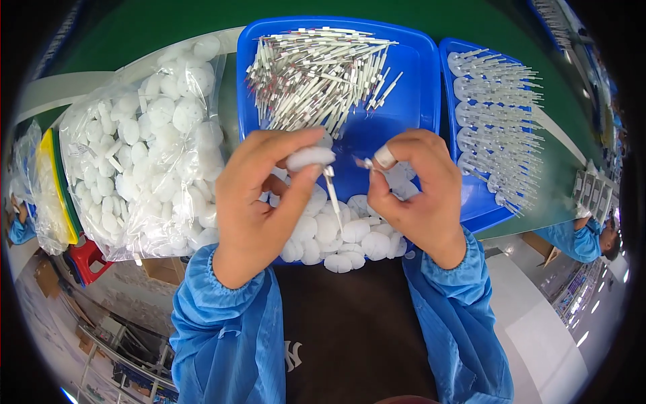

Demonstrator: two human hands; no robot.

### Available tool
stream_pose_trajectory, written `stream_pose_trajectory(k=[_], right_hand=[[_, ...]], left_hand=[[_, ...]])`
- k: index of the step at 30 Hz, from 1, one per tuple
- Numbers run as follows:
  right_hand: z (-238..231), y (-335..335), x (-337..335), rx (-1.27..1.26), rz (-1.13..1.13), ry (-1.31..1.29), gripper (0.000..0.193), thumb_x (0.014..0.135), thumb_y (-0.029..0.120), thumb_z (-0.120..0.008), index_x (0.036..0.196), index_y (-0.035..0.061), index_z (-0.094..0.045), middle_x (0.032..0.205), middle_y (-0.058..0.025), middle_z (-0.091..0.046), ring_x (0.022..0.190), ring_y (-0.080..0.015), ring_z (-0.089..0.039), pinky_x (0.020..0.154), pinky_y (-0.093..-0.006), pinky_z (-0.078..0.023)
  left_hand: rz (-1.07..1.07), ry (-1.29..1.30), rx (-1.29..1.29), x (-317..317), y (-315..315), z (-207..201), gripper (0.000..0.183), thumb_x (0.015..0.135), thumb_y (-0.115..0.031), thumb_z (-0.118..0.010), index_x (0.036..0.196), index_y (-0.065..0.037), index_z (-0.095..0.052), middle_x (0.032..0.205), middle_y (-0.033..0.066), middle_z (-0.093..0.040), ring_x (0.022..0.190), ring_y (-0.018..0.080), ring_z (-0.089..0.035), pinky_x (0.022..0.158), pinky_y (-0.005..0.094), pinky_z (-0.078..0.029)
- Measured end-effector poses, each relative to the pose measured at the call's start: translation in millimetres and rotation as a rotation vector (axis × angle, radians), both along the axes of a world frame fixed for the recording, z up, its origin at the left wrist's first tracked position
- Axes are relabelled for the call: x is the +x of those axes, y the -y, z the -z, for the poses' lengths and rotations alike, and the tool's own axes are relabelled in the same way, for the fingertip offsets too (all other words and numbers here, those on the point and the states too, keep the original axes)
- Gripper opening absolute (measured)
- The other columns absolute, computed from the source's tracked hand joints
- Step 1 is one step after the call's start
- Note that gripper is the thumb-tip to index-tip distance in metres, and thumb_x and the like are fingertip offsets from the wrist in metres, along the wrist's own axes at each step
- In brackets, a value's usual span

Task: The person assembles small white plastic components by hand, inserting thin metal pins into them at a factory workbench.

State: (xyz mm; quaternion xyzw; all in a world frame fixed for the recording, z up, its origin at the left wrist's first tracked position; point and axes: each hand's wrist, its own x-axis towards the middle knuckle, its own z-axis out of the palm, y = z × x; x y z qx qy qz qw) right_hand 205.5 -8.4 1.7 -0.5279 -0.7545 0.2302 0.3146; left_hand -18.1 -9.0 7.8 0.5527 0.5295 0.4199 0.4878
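Note:
My left hand (259, 202) is closed in a pinch on a rounded white plastic piece (309, 159), above the front half of a blue tray (414, 87). A thin white stick (334, 194) slants down from beside this piece; I cannot tell how it is joined. Across from it, my right hand (424, 202) pinches a tiny pale piece with a reddish end (364, 162), too small to name. A whitish cover (384, 157) wraps one fingertip of that hand. Beneath both hands lies a heap of white plastic discs (330, 232), partly hidden by my fingers.
A pile of thin white sticks (316, 74) fills the tray's far part. To the right, a second blue tray (479, 195) holds rows of discs with sticks (498, 114). A clear bag of white discs (148, 155) stands at left. Other people (575, 239) are at far right.

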Motion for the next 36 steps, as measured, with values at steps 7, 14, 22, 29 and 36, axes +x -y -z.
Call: stream_pose_trajectory(k=[7, 14, 22, 29, 36], right_hand=[[-7, 11, 6, -0.048, 0.002, -0.143, 0.032, 0.072, -0.001, -0.085, 0.101, 0.0105, -0.076, 0.077, 0.0005, -0.073, 0.063, -0.0191, -0.067, 0.078, -0.0331, -0.052], [-6, 9, 13, -0.008, -0.007, -0.131, 0.029, 0.076, 0.001, -0.087, 0.102, 0.0093, -0.082, 0.068, -0.0011, -0.070, 0.058, -0.0185, -0.064, 0.070, -0.0306, -0.051], [-16, 0, -3, -0.020, 0.056, -0.169, 0.018, 0.081, 0.008, -0.090, 0.096, 0.0100, -0.080, 0.061, -0.0009, -0.063, 0.054, -0.0207, -0.060, 0.063, -0.0342, -0.047], [-20, 4, -4, 0.103, 0.111, 0.060, 0.014, 0.083, 0.010, -0.090, 0.085, 0.0069, -0.076, 0.071, -0.0061, -0.073, 0.059, -0.0253, -0.065, 0.068, -0.0383, -0.048], [-21, 0, -7, 0.200, 0.054, 0.049, 0.012, 0.087, 0.013, -0.086, 0.088, 0.0068, -0.076, 0.075, -0.0061, -0.074, 0.060, -0.0253, -0.067, 0.070, -0.0376, -0.051]], left_hand=[[0.104, 0.026, 0.041, 13, 3, 1, 0.036, 0.090, 0.005, -0.078, 0.123, -0.007, -0.080, 0.111, 0.0085, -0.073, 0.089, 0.0125, -0.070, 0.063, 0.0220, -0.055], [0.098, 0.031, -0.096, 13, -4, -3, 0.033, 0.095, 0.009, -0.072, 0.128, 0.000, -0.074, 0.125, 0.0114, -0.070, 0.110, 0.0151, -0.071, 0.078, 0.0231, -0.057], [0.080, -0.245, 0.318, 9, -11, -6, 0.038, 0.086, 0.008, -0.079, 0.120, -0.007, -0.080, 0.117, 0.0104, -0.080, 0.088, 0.0235, -0.073, 0.065, 0.0299, -0.058], [0.068, -0.390, 0.453, 22, -3, -5, 0.035, 0.083, 0.003, -0.083, 0.118, -0.005, -0.081, 0.096, 0.0094, -0.080, 0.077, 0.0243, -0.073, 0.067, 0.0341, -0.059], [0.021, -0.405, 0.389, 28, 12, -13, 0.036, 0.083, 0.002, -0.084, 0.119, -0.004, -0.081, 0.095, 0.0105, -0.080, 0.078, 0.0240, -0.074, 0.067, 0.0336, -0.060]])
